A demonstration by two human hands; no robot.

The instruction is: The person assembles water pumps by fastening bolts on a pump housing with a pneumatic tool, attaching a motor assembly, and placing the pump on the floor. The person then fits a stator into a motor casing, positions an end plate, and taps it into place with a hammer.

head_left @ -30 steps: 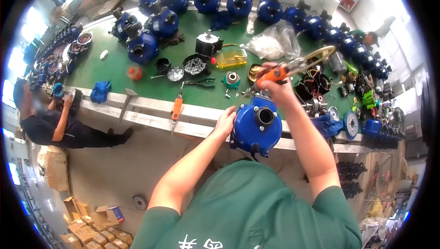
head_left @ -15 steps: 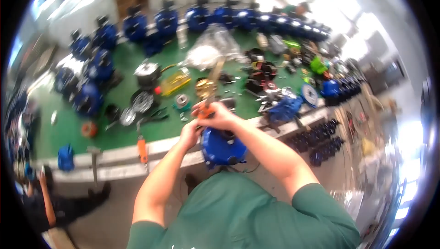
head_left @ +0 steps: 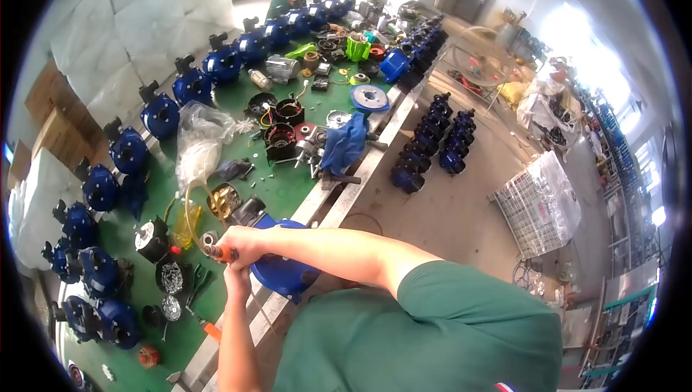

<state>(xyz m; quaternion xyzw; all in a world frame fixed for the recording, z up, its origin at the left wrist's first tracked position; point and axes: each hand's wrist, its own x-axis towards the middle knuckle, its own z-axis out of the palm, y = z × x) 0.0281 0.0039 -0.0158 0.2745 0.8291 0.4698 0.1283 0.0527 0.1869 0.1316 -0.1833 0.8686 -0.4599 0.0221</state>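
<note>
Evidently, the step in hand is tool work close to the blue pump, which sits at the near edge of the green table, right in front of the person and partly covered by the right forearm. The right hand is closed around the orange power tool, with a tan hose looping up from it over the table. The left hand is just below the tool; its fingers are mostly hidden, so I cannot tell whether it grips the tool, a small part or nothing. The 2 hands are close together at the table side of the pump, and what the tool's tip touches, if anything, does not show.

As I judge it, this looks like lining up the tool at the pump, with the left hand there to guide or steady. The next move calls for a firm right grip, the tip set straight on its spot, the left fingers clear of it, and the hose free of the brass-coloured parts nearby. Pliers and small metal pieces lie further left, and 1 other orange tool rests by the table edge.
</note>
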